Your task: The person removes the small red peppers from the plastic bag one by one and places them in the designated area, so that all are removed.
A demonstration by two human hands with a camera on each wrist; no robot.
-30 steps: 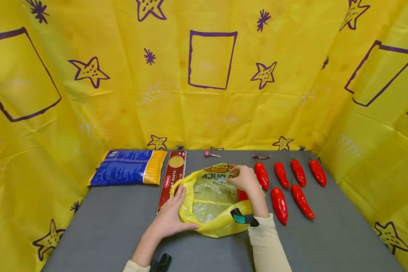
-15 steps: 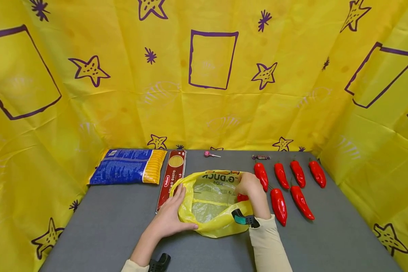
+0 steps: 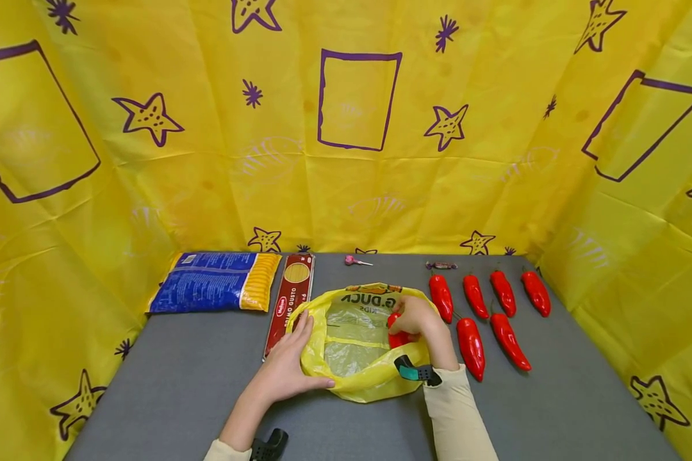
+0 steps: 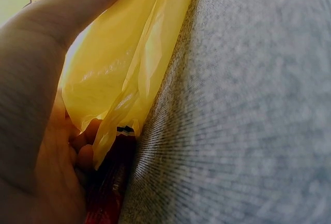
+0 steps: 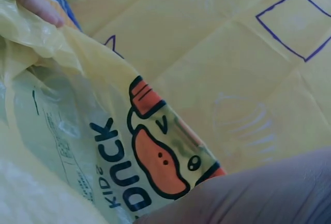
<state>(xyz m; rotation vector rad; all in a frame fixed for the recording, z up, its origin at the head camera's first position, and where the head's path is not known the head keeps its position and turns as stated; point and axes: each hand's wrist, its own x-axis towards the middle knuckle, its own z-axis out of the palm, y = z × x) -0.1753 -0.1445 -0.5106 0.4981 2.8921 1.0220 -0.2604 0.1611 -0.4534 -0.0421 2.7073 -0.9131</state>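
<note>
A yellow plastic bag (image 3: 354,358) with duck print stands on the table, its mouth wide and facing up. My left hand (image 3: 285,365) holds the bag's left side, fingers along the rim and thumb stretched over the front edge. In the left wrist view, its fingertips (image 4: 85,154) curl at the plastic. My right hand (image 3: 418,320) reaches into the bag's right side and grips a red pepper (image 3: 399,339) there, its fingers bent over the top. The right wrist view shows the bag's printed inner wall (image 5: 116,157) but not the fingertips.
Several red peppers (image 3: 471,349) lie to the right of the bag. A red spaghetti pack (image 3: 291,288) and a blue-and-yellow bag (image 3: 207,285) lie at left. A pink lollipop (image 3: 350,260) and a wrapped candy (image 3: 441,265) lie along the back, before the yellow curtain (image 3: 357,192).
My right hand has moved down from the far rim into the bag, and its fingers have closed on the pepper, which shows more now. The left hand has stayed in place.
</note>
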